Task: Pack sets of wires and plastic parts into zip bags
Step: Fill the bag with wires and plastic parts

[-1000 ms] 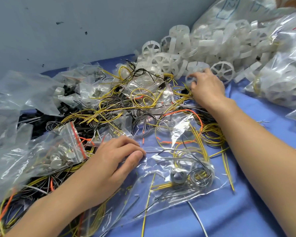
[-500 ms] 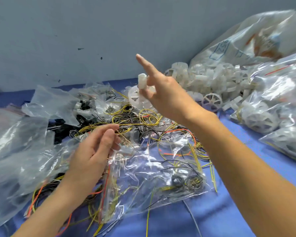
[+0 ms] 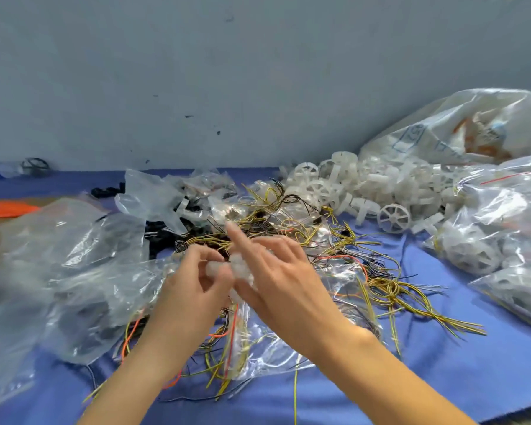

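- Head view: both hands meet mid-frame over the tangle. The left hand [image 3: 193,286] has its fingers curled, apparently pinching the mouth of the zip bag [image 3: 258,351], though blur keeps that from being certain.
- The right hand [image 3: 279,280] grasps a white plastic part [image 3: 239,265] at that mouth, index finger sticking up.
- The bag hangs limp below the hands, its red zip strip [image 3: 232,332] running down. I'd judge it thin, slick film that is best gripped at the stiffer strip.
- The plastic part looks light and rigid, so a fingertip pinch on its rim should do.
- Loose wires [image 3: 396,289] sprawl on the blue desk [image 3: 442,378]. They look springy and snag-prone, so lift them by the coil.
- More white wheels [image 3: 365,188] are heaped at the back right, beside the filled bags [image 3: 488,216].
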Tool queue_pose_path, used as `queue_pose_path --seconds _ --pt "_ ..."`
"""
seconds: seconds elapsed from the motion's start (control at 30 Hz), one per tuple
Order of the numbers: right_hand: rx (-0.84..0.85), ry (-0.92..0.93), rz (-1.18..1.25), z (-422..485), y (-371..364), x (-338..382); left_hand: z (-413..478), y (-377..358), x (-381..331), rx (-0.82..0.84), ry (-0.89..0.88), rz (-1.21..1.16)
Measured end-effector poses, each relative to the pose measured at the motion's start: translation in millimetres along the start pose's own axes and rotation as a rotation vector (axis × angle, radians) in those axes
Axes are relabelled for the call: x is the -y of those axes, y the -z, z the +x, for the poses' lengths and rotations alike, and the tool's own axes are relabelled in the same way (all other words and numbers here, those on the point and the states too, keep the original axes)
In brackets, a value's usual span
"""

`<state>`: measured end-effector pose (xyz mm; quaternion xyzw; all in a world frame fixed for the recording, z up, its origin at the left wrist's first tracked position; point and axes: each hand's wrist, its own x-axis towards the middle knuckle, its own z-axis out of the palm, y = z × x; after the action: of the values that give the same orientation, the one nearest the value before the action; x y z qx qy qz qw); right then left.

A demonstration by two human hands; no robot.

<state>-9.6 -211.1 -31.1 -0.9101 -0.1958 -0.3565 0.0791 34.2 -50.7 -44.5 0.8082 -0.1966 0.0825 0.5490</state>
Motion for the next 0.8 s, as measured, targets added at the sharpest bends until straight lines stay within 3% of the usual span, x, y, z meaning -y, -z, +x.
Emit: queue_pose_path --seconds 0.07,0.17,0.3,0.4,0.53,0.67,0.8 --pt "-0.015 -0.109 0.078 -3 -2 -9 9 6 6 -0.055 0.148 -0.174" --pt "0.126 -0.234 0.19 -9 -6 -25 21 21 16 -0.135 0.422 -0.406" --pt "0.383 -0.067 0.163 -16 -22 -21 25 34 26 -0.121 0.627 -0.71" --pt "0.421 0.017 0.11 -16 -33 -18 24 33 29 -0.033 0.667 -0.843" --pt "0.421 0.049 0.051 -16 -38 -19 24 25 26 0.147 0.645 -0.886" --pt "0.256 -0.032 0.152 -20 -32 -27 23 15 24 0.231 0.678 -0.84" --pt "0.074 -0.153 0.275 -24 -25 -31 17 3 21 0.273 0.663 -0.545"
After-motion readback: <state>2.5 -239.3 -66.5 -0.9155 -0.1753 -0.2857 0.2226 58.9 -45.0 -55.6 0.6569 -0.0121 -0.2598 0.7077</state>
